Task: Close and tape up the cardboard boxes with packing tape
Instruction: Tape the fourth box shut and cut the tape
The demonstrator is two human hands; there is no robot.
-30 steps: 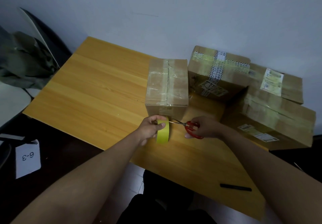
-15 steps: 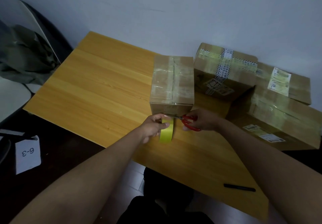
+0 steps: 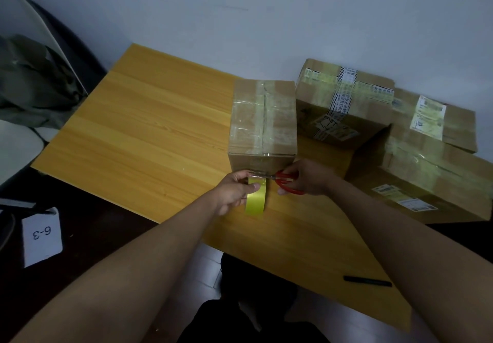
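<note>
I am gripping the yellow tape roll (image 3: 255, 198) in my left hand (image 3: 232, 194), thumb curled across its face, holding it on edge just in front of the near side of the cardboard box (image 3: 263, 126). My right hand (image 3: 306, 178) is at three o'clock from the roll, fingers curled through the red handles of the scissors (image 3: 282, 181), whose blades are pointing toward nine o'clock and meeting the strip of tape at the box's lower front. The box is sitting on the wooden table (image 3: 138, 134), its top seam taped. Three more taped boxes (image 3: 416, 140) are clustering at two o'clock, and a black pen (image 3: 367, 281) is lying at five o'clock.
</note>
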